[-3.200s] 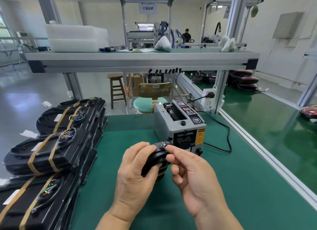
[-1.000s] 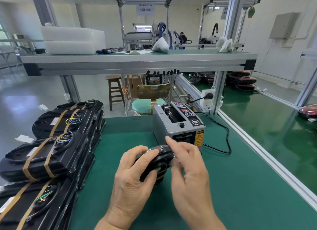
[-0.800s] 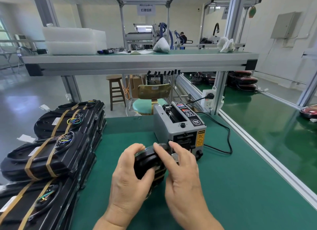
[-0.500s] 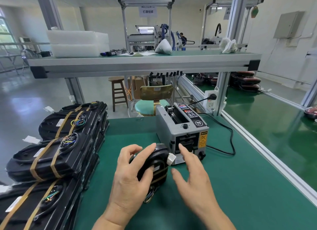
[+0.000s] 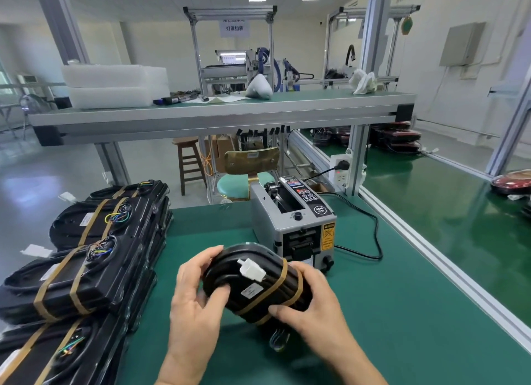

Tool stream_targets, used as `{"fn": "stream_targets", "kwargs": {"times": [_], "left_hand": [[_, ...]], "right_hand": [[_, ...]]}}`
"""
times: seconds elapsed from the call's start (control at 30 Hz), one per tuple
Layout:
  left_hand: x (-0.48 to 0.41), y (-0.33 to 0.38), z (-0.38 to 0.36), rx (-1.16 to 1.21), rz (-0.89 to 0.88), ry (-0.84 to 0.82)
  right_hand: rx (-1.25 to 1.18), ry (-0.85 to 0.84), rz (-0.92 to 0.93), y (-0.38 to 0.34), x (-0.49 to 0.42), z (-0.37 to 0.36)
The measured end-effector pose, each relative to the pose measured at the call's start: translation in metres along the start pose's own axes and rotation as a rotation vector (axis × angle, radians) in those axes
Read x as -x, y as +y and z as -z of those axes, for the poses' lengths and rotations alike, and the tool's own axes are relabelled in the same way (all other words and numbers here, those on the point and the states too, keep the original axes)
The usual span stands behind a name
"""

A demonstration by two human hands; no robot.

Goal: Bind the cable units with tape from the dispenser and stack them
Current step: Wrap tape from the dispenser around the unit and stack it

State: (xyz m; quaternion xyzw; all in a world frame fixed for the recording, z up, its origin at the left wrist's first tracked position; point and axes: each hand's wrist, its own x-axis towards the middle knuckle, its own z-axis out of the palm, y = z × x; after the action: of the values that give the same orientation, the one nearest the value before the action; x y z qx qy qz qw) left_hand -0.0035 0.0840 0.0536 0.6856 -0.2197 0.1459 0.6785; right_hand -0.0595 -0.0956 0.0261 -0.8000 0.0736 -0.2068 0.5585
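Just in front of the tape dispenser, one cable unit is held above the bench. Half a second earlier it was kept on edge by the left hand alone. Now it is turned broad face up, white connector uppermost, and the grip of each hand is closed round one end, the right hand included. Two tape bands are wrapped round it. One dark roll is seated in the dispenser's top slot. Left of the dispenser, four stacks of bound units are seen.
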Motion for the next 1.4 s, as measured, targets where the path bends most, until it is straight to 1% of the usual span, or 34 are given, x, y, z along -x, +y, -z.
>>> {"fn": "stream_targets", "kwargs": {"times": [0.1,0.17,0.23,0.3,0.4,0.5,0.53,0.57,0.63,0.67,0.73,0.8,0.87,0.93,1.03,1.13,1.2,1.3,1.4], "left_hand": [[0.004,-0.005,-0.001,-0.122,0.030,-0.048],[0.008,-0.008,-0.002,-0.202,0.045,-0.131],[0.012,-0.011,-0.005,-0.265,0.065,-0.261],[0.014,-0.014,-0.009,-0.315,0.062,-0.320],[0.013,-0.018,-0.016,-0.376,0.080,-0.275],[0.008,-0.025,-0.021,-0.367,0.117,-0.292],[0.007,-0.027,-0.022,-0.353,0.126,-0.304],[0.006,-0.030,-0.023,-0.351,0.124,-0.316],[0.005,-0.033,-0.025,-0.392,0.106,-0.354],[0.005,-0.034,-0.025,-0.409,0.100,-0.372],[0.004,-0.035,-0.025,-0.412,0.096,-0.390],[0.003,-0.034,-0.025,-0.421,0.087,-0.397],[0.003,-0.034,-0.022,-0.433,0.062,-0.403],[0.006,-0.034,-0.019,-0.424,0.031,-0.392],[0.011,-0.036,-0.010,-0.419,0.005,-0.390],[0.012,-0.035,-0.001,-0.411,0.020,-0.354],[0.009,-0.032,0.004,-0.404,0.048,-0.332],[0.004,-0.030,0.008,-0.405,0.105,-0.333],[0.001,-0.030,0.005,-0.344,0.203,-0.299]], "right_hand": [[0.250,0.064,0.114,-0.005,-0.001,0.012],[0.400,0.060,0.175,-0.006,-0.003,0.017],[0.483,0.038,0.188,-0.006,-0.004,0.020],[0.499,0.025,0.181,-0.004,-0.005,0.023],[0.474,-0.017,0.180,-0.003,-0.010,0.026],[0.448,-0.106,0.170,-0.007,-0.018,0.033],[0.406,-0.151,0.160,-0.010,-0.021,0.037],[0.311,-0.196,0.135,-0.012,-0.025,0.043],[-0.026,-0.227,0.029,-0.017,-0.032,0.054],[-0.200,-0.187,-0.041,-0.017,-0.037,0.057],[-0.416,0.021,-0.237,-0.010,-0.050,0.058],[-0.472,0.235,-0.446,-0.002,-0.063,0.054],[-0.458,0.326,-0.548,0.003,-0.073,0.047],[-0.432,0.340,-0.576,0.004,-0.079,0.041],[-0.433,0.362,-0.570,0.003,-0.084,0.035],[-0.364,0.464,-0.510,0.002,-0.084,0.034],[-0.325,0.466,-0.470,0.001,-0.085,0.033],[-0.352,0.410,-0.501,-0.002,-0.087,0.029],[-0.349,0.409,-0.501,-0.002,-0.090,0.027]]}}
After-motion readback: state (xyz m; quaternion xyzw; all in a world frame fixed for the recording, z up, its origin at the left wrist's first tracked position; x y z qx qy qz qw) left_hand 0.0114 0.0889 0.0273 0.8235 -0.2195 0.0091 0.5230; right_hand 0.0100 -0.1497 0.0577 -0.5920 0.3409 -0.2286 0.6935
